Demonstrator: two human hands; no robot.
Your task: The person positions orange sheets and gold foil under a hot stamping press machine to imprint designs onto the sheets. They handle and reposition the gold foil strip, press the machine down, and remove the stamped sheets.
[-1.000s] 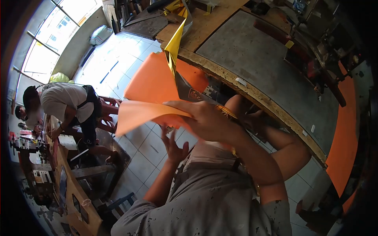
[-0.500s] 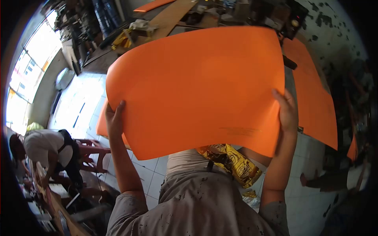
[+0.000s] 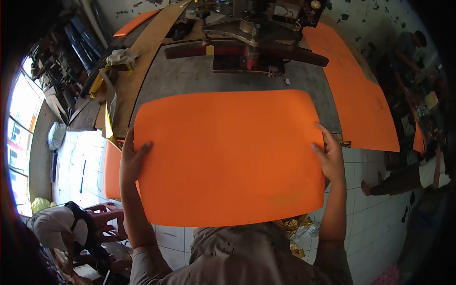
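"Where do we have the orange sheet (image 3: 228,156)?"

"In front of us, its far part overlapping our view of the grey tabletop (image 3: 175,76); we can't tell whether it touches."

"And our hands?"

"Our left hand (image 3: 133,159) grips one side edge, our right hand (image 3: 331,159) the opposite one. Both thumbs lie on the face, probably so we can hold it spread without creasing it."

"Any writing on it?"

"Only a faint patch near the lower right corner, too blurred for us to read. The yellow tag (image 3: 210,50) on the machine's dark red bar (image 3: 190,51) shows us no legible brand either."

"What's around?"

"Gold foil (image 3: 297,223) below the near edge, a long orange strip (image 3: 356,90) on our right, and another person (image 3: 59,228) bending over at lower left."
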